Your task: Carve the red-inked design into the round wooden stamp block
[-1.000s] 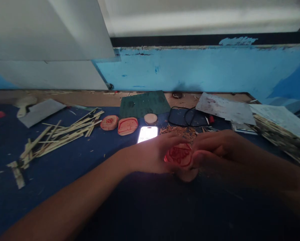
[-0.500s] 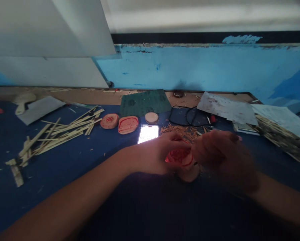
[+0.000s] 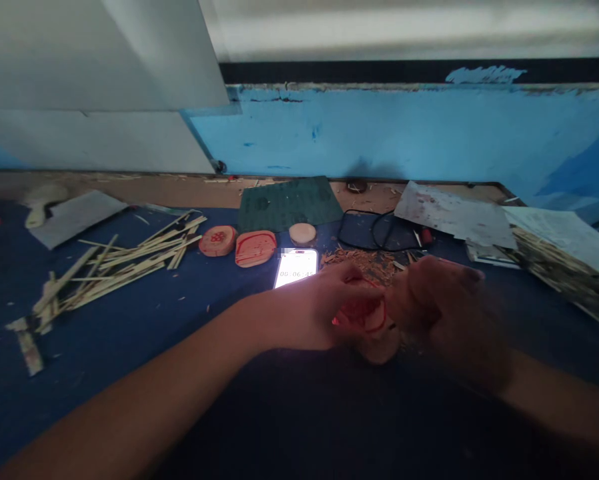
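My left hand is closed round a small round wooden piece with a red drawing on its face, holding it just above the blue cloth. My right hand sits against the piece's right side with its fingers curled; it is blurred, and a small dark tip shows under it near the wood. A second pale wooden round lies beneath the held piece. A lit phone lies just beyond my left hand.
Two red-marked wooden blocks and a plain wooden disc lie behind the phone. Several bamboo strips spread at left, wood shavings and a black cable at centre, green sandpaper behind, papers at right.
My right hand has turned and lifted slightly at the piece's right edge, going blurred. The left hand keeps its hold on the wooden piece in nearly the same spot.
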The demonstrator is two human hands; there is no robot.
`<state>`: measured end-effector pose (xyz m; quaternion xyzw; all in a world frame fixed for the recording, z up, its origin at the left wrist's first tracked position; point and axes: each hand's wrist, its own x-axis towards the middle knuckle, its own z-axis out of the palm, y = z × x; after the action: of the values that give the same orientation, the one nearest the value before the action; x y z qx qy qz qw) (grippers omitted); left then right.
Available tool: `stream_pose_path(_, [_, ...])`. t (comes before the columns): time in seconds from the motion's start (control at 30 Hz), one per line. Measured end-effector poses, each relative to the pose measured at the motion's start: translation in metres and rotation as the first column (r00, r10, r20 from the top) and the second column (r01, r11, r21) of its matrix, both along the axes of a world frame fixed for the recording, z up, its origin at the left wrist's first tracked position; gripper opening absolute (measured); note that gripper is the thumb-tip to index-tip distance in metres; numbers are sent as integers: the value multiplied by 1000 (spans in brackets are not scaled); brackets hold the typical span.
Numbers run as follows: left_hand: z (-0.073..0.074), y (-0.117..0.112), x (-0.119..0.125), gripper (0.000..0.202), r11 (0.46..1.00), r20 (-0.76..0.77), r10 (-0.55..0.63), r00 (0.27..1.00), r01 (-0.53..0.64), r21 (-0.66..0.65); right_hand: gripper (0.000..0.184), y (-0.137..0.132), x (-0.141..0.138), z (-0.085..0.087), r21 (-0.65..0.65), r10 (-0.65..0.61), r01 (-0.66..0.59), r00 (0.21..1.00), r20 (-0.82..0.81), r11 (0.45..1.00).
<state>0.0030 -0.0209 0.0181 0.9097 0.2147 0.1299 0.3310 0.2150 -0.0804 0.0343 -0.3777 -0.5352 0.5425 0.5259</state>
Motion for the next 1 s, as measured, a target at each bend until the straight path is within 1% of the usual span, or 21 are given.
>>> stream_pose_path(0.07, [2, 0, 1, 49, 1000, -12, -10, 1000, 10, -11, 67, -2, -1, 3, 38, -28, 27, 999, 17, 999])
stream_pose_path(0.17, [5, -1, 2, 36, 999, 16, -29, 999, 29, -36, 65, -6, 0, -1, 98, -43, 31, 992, 123, 995])
stream_pose_path(0.23, [7, -1, 3, 32, 998, 10, -40, 999, 40, -47, 63, -9, 2, -4, 103, -48, 27, 978, 204, 994])
stream_pose_path(0.3, [7, -1, 3, 34, 998, 3, -44, 999, 44, -38, 64, -9, 3, -6, 93, -53, 32, 969, 243, 995])
stream_pose_path(0.37, [7, -1, 3, 35, 999, 5, -28, 1000, 28, -26, 65, -8, 2, -4, 80, -54, 38, 976, 209, 996])
stream_pose_path(0.47, [6, -2, 3, 35, 1000, -19, -7, 1000, 6, -9, 64, -6, 1, -1, 69, -43, 38, 997, 68, 997])
stream_pose_path(0.53, [6, -3, 3, 39, 1000, -36, -10, 999, 11, 1, 62, -6, 1, 2, 81, -45, 44, 999, 16, 996])
stream_pose_path(0.7, [5, -2, 5, 34, 1000, -29, -14, 999, 15, 15, 64, -8, 2, 7, 129, -58, 37, 984, 169, 991])
stream_pose_path(0.9, [2, -2, 5, 35, 1000, -24, -22, 999, 23, 22, 65, -10, -1, 13, 145, -73, 40, 970, 233, 989])
stream_pose_path(1.0, [-1, -1, 5, 35, 1000, -22, -7, 1000, 8, 26, 64, -11, -2, 13, 115, -63, 34, 965, 255, 993])
